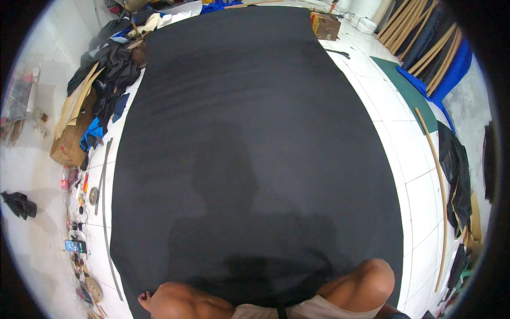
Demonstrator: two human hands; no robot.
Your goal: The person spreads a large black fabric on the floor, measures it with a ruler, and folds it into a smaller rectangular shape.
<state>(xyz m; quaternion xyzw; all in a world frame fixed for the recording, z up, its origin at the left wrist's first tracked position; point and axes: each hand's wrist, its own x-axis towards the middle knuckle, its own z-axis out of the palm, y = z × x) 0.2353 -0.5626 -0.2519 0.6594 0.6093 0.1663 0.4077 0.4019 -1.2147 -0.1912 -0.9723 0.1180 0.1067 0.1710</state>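
Note:
A large sheet of black material (255, 133) lies spread over the floor in front of me, with my shadow across its near half. My bare knees rest at its near edge. Beside my left knee, a small part of my left hand (144, 300) shows at the sheet's lower left corner. Its fingers look curled; the knee hides most of it, and whatever they may hold is out of sight. My right hand does not show.
Along the left lie thin grey strips (105, 223), a phone (75, 246), a plastic bottle (65, 179), a cardboard box (71, 146) and heaped dark cloth (119, 64). At right are a long wooden stick (438, 186), a green mat (406, 90) and leaning sticks (406, 24). A brown block (326, 26) sits at the sheet's far right corner.

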